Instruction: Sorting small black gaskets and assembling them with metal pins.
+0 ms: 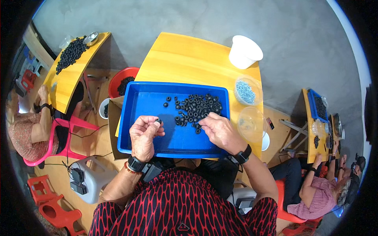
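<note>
- A yellow table (pixel 185 53) is seen beyond and around the tray, its bare top shown chiefly toward twelve o'clock.
- A blue tray (pixel 145 102) is set at the table's near edge; all clock directions are taken from its centre.
- A heap of black pieces (pixel 201 108) is gathered inside the tray toward two o'clock; two rounded ones are seen just apart from it, near twelve.
- The right hand (pixel 221 131) is placed between three and four o'clock, its thumb and fingers drawn nearly together at the heap's edge; whether anything is held cannot be told.
- The left hand (pixel 143 135) is held over the tray at eight o'clock, its fingers curled and its thumb closed against them.
- A white tub (pixel 245 53) is placed between one and two o'clock.
- A clear bowl (pixel 258 94) with light-blue pieces (pixel 245 92) is placed at two o'clock.
- One black piece (pixel 159 120) is pinched at the left fingertips, clear of the heap.
</note>
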The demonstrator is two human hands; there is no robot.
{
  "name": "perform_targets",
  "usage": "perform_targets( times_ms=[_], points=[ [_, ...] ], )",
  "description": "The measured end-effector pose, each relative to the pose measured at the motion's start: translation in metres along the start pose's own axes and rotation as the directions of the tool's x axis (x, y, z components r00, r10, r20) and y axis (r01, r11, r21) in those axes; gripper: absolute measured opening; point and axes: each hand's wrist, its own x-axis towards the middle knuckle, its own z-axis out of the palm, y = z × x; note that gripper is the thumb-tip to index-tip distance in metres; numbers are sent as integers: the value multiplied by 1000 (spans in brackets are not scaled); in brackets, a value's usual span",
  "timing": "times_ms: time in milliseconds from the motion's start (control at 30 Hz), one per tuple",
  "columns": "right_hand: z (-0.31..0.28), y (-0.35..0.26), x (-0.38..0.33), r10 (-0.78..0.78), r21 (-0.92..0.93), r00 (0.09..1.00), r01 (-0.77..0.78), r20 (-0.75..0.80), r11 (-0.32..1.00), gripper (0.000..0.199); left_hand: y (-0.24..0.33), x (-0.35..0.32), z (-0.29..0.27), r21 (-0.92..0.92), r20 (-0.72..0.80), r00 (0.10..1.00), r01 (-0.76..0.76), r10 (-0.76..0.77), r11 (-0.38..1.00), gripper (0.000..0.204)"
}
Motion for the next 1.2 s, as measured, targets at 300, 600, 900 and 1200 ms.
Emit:
perform_targets(
  times_ms=[300, 600, 900, 1200],
  points=[
    [25, -16, 41, -82, -257, 955, 158, 286, 953, 12, 1, 0, 5, -5, 16, 1000, 13, -13, 1000, 9],
    [24, -19, 49, -106, -297, 928, 220, 357, 929, 10, 3, 0, 5, -8, 60, 998, 20, -20, 1000, 8],
    [18, -7, 32, -149, 140, 983, 133, 107, 981, 8, 3, 1, 4, 1, 76, 996, 40, -40, 999, 9],
    [6, -26, -2, 227, 780, 971, -199, 75, 593, 11, 3, -2, 16, -34, 233, 971, 68, -59, 997, 13]
  ],
)
